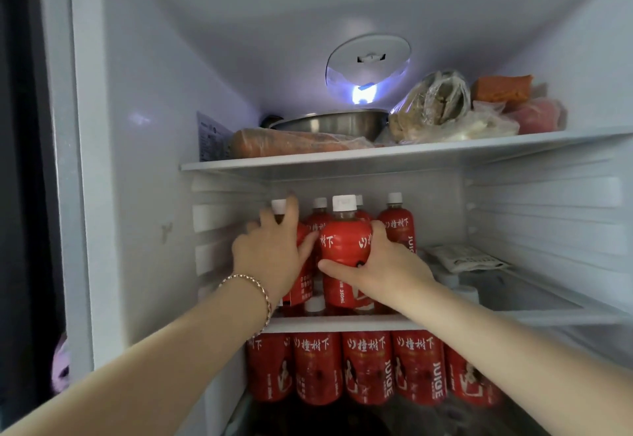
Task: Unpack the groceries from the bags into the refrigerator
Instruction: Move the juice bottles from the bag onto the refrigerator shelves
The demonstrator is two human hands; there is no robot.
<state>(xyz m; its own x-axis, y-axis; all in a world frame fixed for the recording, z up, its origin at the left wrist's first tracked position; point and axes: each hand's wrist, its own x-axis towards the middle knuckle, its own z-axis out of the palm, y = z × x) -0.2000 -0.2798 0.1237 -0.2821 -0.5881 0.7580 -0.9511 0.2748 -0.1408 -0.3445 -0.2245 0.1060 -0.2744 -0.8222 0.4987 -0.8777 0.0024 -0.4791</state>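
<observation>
Several red-labelled juice bottles with white caps stand on the middle shelf [513,315] of the open refrigerator. My right hand [383,264] grips the front bottle [344,247] around its body, thumb across the label. My left hand [274,250], with a bracelet on the wrist, holds the leftmost bottle [279,207] just below its cap. Two more bottles [399,223] stand behind and to the right. No bags are in view.
A row of the same red bottles [368,367] fills the shelf below. The top shelf [342,158] carries a wrapped carrot [291,142], a steel bowl [335,122] and bagged food [442,106]. A white packet [466,259] lies at the right of the middle shelf.
</observation>
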